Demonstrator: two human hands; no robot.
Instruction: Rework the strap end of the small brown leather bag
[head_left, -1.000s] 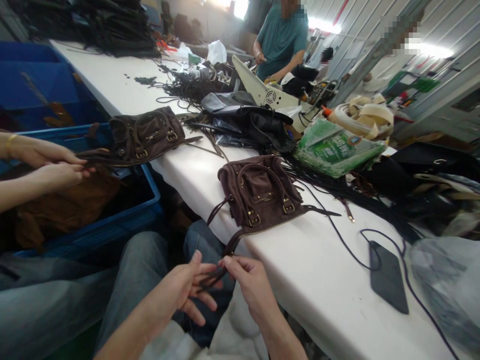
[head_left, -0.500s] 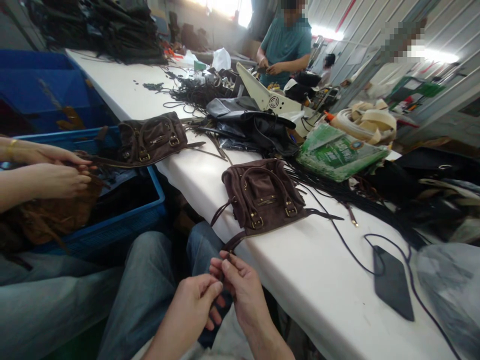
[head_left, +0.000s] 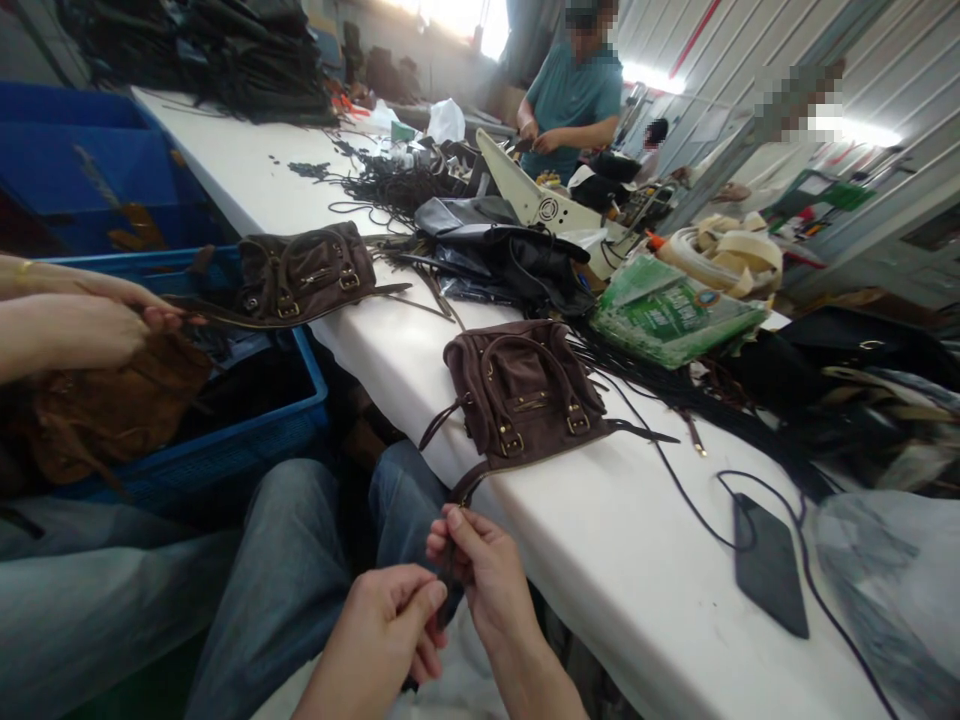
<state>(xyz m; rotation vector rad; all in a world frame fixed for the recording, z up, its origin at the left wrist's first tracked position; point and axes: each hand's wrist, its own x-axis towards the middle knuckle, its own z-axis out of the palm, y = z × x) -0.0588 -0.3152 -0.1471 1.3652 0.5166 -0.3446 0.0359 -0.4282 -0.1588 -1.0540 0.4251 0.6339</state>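
Note:
A dark brown handbag [head_left: 544, 395] with looped handles and brass buckles lies on the white-covered table, near its edge. From its lower left corner a narrow brown strap [head_left: 471, 483] runs over the edge towards me. Thumb and fingers of my right hand [head_left: 487, 572] pinch this strap just below the table edge. Lower down and to the left, my left hand [head_left: 390, 625] is closed on the strap's hanging end, a dark stretch of which shows between both hands. My fingers hide the very tip.
Left, a co-worker's hands [head_left: 90, 320] hold the strap of a second brown handbag [head_left: 307, 275] above a blue crate [head_left: 300, 400]. A phone [head_left: 769, 565], black cords and a green packet [head_left: 675, 310] lie on the table [head_left: 637, 560]. A person in teal [head_left: 574, 100] stands behind.
My hands have shifted slightly along the strap, and more of it shows between them. The co-worker's hands have drawn a little to the left. The handbag before me lies as before.

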